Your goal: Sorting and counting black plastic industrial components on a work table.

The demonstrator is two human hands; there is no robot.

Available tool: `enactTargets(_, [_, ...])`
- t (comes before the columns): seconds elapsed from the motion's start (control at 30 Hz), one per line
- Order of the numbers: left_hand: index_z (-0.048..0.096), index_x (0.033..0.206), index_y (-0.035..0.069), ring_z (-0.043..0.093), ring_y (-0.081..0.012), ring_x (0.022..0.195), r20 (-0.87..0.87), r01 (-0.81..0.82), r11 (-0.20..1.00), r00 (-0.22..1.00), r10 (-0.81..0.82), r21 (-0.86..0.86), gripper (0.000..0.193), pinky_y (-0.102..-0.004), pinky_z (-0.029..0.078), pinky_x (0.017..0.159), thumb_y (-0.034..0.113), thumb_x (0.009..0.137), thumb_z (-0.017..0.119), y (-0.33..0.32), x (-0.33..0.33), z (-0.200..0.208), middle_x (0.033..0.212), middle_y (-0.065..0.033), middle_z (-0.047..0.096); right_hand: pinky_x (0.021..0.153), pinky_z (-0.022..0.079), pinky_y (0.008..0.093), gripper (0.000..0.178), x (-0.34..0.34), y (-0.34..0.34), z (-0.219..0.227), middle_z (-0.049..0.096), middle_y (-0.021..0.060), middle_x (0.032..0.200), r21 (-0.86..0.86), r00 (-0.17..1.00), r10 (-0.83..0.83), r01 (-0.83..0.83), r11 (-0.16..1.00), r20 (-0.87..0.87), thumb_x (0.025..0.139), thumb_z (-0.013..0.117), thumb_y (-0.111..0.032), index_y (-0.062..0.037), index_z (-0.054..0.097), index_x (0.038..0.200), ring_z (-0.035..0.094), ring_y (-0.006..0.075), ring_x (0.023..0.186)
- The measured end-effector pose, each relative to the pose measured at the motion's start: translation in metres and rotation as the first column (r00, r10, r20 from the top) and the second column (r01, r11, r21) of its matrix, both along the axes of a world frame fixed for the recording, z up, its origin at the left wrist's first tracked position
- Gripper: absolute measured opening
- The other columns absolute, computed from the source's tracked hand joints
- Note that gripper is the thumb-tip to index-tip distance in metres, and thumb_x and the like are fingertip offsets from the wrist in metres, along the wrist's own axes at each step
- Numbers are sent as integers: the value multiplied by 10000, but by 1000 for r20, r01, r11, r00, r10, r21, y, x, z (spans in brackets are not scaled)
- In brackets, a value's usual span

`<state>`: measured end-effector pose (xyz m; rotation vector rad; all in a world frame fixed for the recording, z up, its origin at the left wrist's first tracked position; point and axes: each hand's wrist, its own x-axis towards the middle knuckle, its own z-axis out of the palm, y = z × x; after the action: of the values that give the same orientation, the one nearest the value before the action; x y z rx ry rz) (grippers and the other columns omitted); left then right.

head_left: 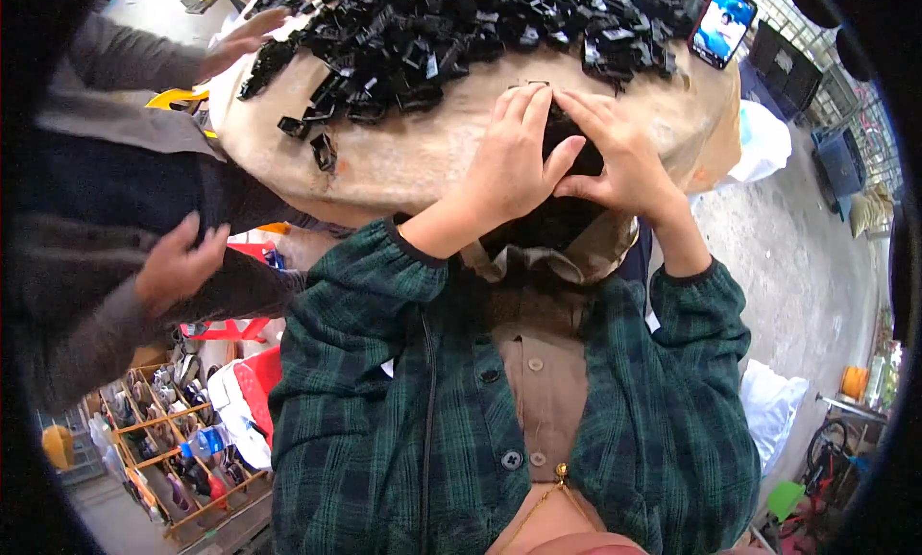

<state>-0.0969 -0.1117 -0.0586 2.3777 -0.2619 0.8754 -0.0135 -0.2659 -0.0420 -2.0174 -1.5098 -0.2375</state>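
Observation:
Over the near edge of a cloth-covered table (403,166), my left hand (519,152) and my right hand (619,161) come together, fingers stretched forward and thumbs apart. They frame a dark shape (562,132) between them; I cannot make out what it is. No clearly held thing shows in either hand. A small black piece (540,83) lies just beyond my left fingertips. Farther back spreads a big heap of small, shiny black plastic pieces (461,27). Two loose black pieces (323,153) sit left of my hands.
On the left stands another person, one hand (182,262) low and one hand (250,38) by the heap. A phone (722,24) with a lit screen leans at the table's far right. A rack of shoes (163,411) is lower left, a white sack (773,411) lower right.

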Motion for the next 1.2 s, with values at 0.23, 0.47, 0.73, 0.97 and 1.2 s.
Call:
enactTargets(0.23, [420, 1134, -113, 416, -407, 1058, 58, 30, 995, 998, -36, 97, 567, -442, 352, 933, 259, 754, 615, -21, -2, -7, 1136, -258, 456, 905, 406, 418, 678, -4, -16, -30, 509, 173, 1201, 168, 984, -92, 65, 984, 156, 611, 707, -188, -4, 473, 1220, 491, 351, 1073])
enactTargets(0.47, [437, 1179, -74, 423, -372, 1069, 117, 198, 954, 967, -228, 226, 586, -408, 366, 930, 287, 754, 618, -22, -18, -23, 1182, -209, 454, 924, 396, 400, 640, -21, -36, -64, 485, 122, 1239, 260, 954, -160, 92, 961, 254, 644, 698, -260, -39, 496, 1210, 475, 314, 1091])
enactTargets(0.73, [517, 1174, 56, 436, -213, 1127, 182, 159, 657, 889, -420, 737, 425, -353, 419, 883, 203, 775, 511, -24, -26, -57, 1207, -58, 466, 914, 418, 418, 553, -50, -66, -140, 461, 171, 1248, 376, 966, -208, 138, 916, 154, 678, 698, -112, -33, 478, 1179, 477, 351, 1101])
enactTargets(0.97, [466, 1212, -7, 394, -356, 1196, -614, 517, 823, 735, -287, 234, 530, -384, 360, 977, 217, 759, 625, -8, -1, -126, 1245, -211, 446, 738, 487, 373, 269, -62, -64, -172, 589, 154, 1008, -10, 927, -306, 312, 950, -218, 710, 615, -31, -34, 589, 978, 588, 309, 876])
enactTargets(1.2, [435, 1244, 2, 474, -335, 1113, -821, 501, 855, 428, -378, -133, 547, -357, 372, 951, 268, 802, 617, 19, -17, -74, 1190, -198, 497, 784, 440, 426, 201, -109, -52, -247, 607, 232, 904, -499, 848, -160, -135, 856, -506, 753, 565, -137, 37, 640, 819, 560, 384, 906])
